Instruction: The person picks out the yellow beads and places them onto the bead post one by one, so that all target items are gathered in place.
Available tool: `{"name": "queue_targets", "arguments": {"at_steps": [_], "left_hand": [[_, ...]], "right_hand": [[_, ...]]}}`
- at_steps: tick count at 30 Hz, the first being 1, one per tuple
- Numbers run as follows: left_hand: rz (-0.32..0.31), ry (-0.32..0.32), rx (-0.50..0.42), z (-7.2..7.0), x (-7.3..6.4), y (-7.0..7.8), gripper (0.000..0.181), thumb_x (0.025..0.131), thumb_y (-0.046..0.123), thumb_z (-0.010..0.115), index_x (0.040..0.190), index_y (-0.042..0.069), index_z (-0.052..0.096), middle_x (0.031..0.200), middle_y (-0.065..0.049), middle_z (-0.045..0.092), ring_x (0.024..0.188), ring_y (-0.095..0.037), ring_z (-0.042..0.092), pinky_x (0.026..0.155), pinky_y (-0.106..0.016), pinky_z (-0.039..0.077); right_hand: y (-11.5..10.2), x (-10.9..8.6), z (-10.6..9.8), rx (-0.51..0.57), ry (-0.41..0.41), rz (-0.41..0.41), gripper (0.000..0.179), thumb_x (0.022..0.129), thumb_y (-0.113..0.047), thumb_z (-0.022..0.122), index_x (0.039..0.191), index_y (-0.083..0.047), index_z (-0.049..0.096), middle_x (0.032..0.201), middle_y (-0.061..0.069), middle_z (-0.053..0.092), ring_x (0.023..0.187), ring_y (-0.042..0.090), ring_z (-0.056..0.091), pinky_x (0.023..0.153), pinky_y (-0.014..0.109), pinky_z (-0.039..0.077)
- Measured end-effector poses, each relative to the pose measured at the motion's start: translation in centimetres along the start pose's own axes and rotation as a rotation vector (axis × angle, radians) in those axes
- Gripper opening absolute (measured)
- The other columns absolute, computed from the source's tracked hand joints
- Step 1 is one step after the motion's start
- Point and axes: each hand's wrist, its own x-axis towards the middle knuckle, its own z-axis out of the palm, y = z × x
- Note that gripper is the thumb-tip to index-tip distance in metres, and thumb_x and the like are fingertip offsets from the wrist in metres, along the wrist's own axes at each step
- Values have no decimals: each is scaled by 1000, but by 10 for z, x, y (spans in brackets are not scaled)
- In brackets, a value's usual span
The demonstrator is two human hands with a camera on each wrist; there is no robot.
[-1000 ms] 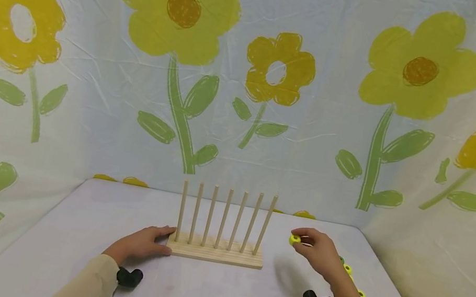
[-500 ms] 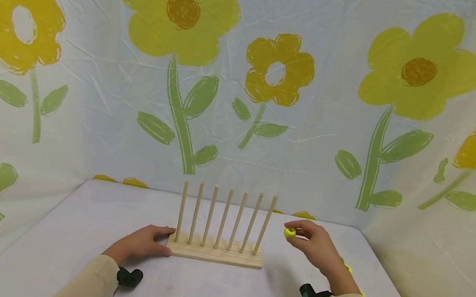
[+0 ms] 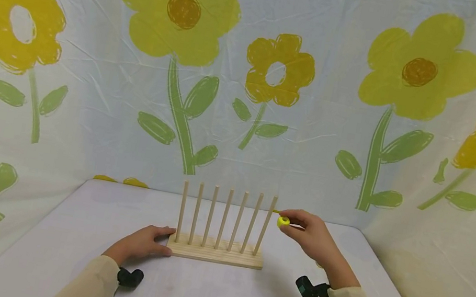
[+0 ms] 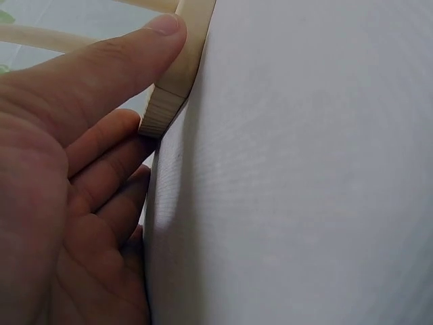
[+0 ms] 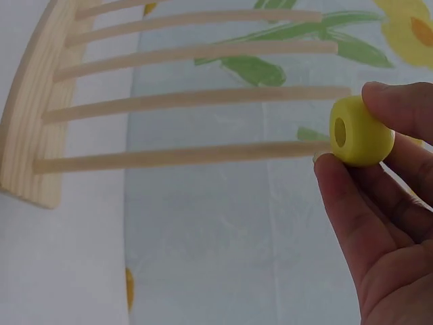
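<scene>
A pale wooden peg stand (image 3: pixel 214 255) with several upright rods rests on the table. My left hand (image 3: pixel 143 243) holds the left end of its base; in the left wrist view the thumb (image 4: pixel 135 54) lies over the base (image 4: pixel 177 74) and the fingers are behind it. My right hand (image 3: pixel 314 238) pinches a yellow bead (image 3: pixel 283 222) between thumb and fingers, just right of the rightmost rod (image 3: pixel 265 226) and below its tip. The right wrist view shows the hole of the bead (image 5: pixel 369 132) facing the stand. The rods I can see bear no beads.
The white table (image 3: pixel 174 291) reaches back to a flower-printed cloth (image 3: pixel 308 129) that also hangs at both sides. Black wrist cameras are worn on the left wrist (image 3: pixel 129 278) and right wrist (image 3: pixel 311 289). My right arm covers part of the table's right side.
My right hand has moved left and up with the yellow bead, closer to the rightmost rod. Loose beads seen earlier by the right forearm are now mostly hidden. My left hand has stayed put.
</scene>
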Motion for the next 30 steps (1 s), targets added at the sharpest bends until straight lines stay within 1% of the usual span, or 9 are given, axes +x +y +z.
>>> {"name": "queue_targets", "arguments": {"at_steps": [5, 12, 16, 20, 26, 30], "left_hand": [[-1, 6, -6, 0, 1, -1, 73, 77, 43, 79, 141, 20, 52, 148, -12, 47, 141, -38, 36, 114, -56, 30], [-21, 3, -7, 1, 1, -1, 74, 76, 45, 79, 141, 22, 52, 149, -11, 46, 142, -37, 35, 115, -56, 29], [-12, 2, -1, 1, 1, -1, 74, 76, 46, 79, 141, 21, 52, 149, -12, 46, 142, -38, 35, 115, -57, 29], [-6, 5, 1, 1, 2, -1, 75, 75, 46, 79, 140, 20, 53, 149, -12, 47, 141, -38, 35, 115, -57, 29], [-5, 18, 4, 1, 2, -1, 74, 75, 45, 80, 139, 20, 54, 147, -12, 49, 140, -37, 38, 114, -55, 31], [-6, 8, 15, 0, 2, 0, 73, 75, 45, 80, 139, 20, 55, 146, -13, 50, 140, -37, 38, 114, -56, 30]], "right_hand": [[-16, 6, 1, -16, -20, -16, 41, 91, -28, 68, 128, -11, 62, 128, 9, 62, 116, 29, 62, 94, 39, 55], [-34, 16, 4, -10, -43, -56, 40, 91, -26, 69, 128, -13, 62, 133, 9, 59, 115, 28, 63, 92, 36, 57], [-45, 21, 6, -5, -54, -81, 40, 91, -24, 68, 129, -11, 61, 130, 7, 61, 115, 27, 63, 92, 36, 56], [-57, 28, 8, -12, -55, -87, 39, 91, -25, 68, 128, -15, 62, 130, 5, 62, 115, 25, 64, 93, 37, 56], [-68, 40, 14, -11, -67, -105, 40, 92, -26, 68, 130, -17, 61, 131, 5, 62, 116, 25, 64, 93, 37, 56], [-74, 46, 18, -14, -77, -131, 39, 92, -24, 67, 130, -16, 62, 131, 4, 62, 116, 23, 63, 93, 35, 56]]}}
